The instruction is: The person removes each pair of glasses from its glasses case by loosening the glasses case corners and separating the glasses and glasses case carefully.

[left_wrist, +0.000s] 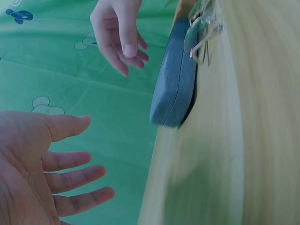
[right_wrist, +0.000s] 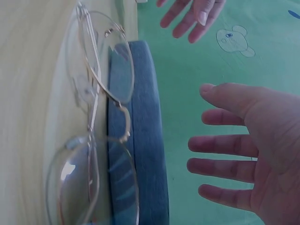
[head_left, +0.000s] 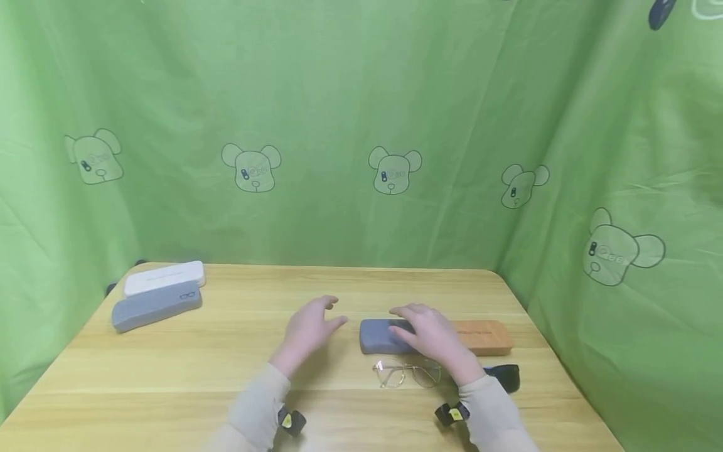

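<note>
My left hand (head_left: 307, 326) hovers above the table, left of a blue-grey glasses case (head_left: 374, 337), its fingers spread and apart from everything. Over that case, in the head view, is my right hand (head_left: 430, 334). Both wrist views show a gap between its loosely spread fingers (right_wrist: 220, 144) and the case, and nothing in its palm. The blue-grey case (left_wrist: 171, 82) looks closed. Thin-framed eyeglasses (head_left: 408, 366) lie just in front of it, seen large in the right wrist view. An orange case (head_left: 490, 338) lies to the right, partly behind my right hand.
Dark sunglasses (head_left: 507, 378) lie near my right forearm, partly hidden by it. At the table's far left, a white case (head_left: 164, 278) sits behind a second grey-blue case (head_left: 155, 307). Green curtains (head_left: 322, 226) stand behind and on both sides of the wooden table (head_left: 243, 351).
</note>
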Demonstrator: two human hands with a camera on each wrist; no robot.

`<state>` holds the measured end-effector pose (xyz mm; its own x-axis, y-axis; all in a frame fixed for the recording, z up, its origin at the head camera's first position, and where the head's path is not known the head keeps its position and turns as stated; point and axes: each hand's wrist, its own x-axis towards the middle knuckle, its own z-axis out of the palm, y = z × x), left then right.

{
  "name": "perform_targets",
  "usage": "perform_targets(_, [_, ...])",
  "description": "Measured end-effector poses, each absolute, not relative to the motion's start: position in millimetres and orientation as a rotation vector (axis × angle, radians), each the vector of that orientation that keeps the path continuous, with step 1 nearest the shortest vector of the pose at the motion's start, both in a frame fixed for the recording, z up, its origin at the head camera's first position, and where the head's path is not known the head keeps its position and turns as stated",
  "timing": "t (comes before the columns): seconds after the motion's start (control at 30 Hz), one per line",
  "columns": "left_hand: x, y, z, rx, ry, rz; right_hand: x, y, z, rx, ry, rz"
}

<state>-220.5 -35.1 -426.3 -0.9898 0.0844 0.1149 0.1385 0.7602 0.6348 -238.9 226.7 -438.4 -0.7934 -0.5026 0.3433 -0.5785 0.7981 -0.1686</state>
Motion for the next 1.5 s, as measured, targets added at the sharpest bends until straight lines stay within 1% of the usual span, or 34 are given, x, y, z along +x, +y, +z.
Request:
perform_targets(0.33, [-219.2,-75.4,-417.8,-0.166,-2.836,-0.908,-234.3,207.5,-443.7,0.842,-2.644,0.389])
perform_targets(0.8, [-213.4,-124.8,-416.2,-0.245,-2.785,-0.694,-235.0,174.2,-450.8,0.916,-2.588,0.358])
perform_targets(1.5, [-214.4,-191.9,-414.7,-0.235,-2.735,-0.501,-235.5,105.7,-446.9,1.018,-2.682,0.339])
